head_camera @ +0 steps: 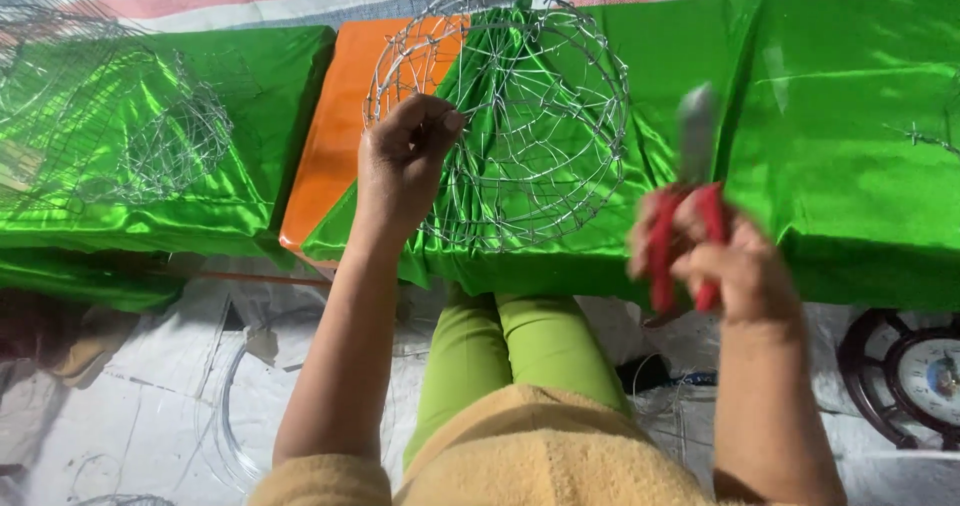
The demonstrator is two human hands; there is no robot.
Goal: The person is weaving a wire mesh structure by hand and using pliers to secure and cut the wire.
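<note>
Green satin fabric (840, 136) covers the low worktop w/ an orange sheet (335, 136) to its left; everything below is placed relative to the wire ball frame (500, 116), the round lantern-type skeleton standing on the fabric at centre top.

Frame sits straight ahead of the person, past the knees in green trousers (520, 346). It's round, so no real long axis; its open face is toward the camera.

Left hand (405, 161) is on the frame's lower-left rim, fingers curled shut round the wire, so it's the nearer hand and is touching.

Right hand (725, 261) is off to the frame's lower right, apart from it, closed on red-handled pliers (690, 216), metal nose up and blurred.

Far left of the frame: a second wire frame (160, 136) on more green cloth. Bottom right: a dark round clock (915, 376) on the floor.
</note>
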